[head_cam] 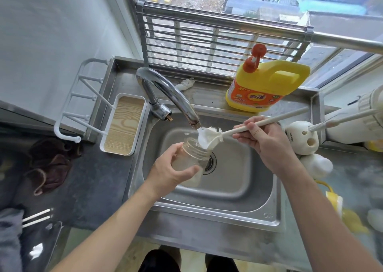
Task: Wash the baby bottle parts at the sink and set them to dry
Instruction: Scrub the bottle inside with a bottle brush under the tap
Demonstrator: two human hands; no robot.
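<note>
A yellow detergent jug (267, 87) stands by the window grille (217, 41) and a brown cloth (51, 164) lies on the dark counter (99, 178).

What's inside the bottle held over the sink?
The head of the white brush sits at the mouth of the bottle, only its tip entering. The left hand covers the bottle's side, so water or residue inside cannot be judged.

— Where's the bottle (191, 157)?
— In my left hand (172, 169), clear, open, tilted over the sink (238, 185), mouth pointing far.
— The brush (208, 139)?
— White, long-handled, in my right hand (263, 145); bristles at the bottle's mouth.
</note>
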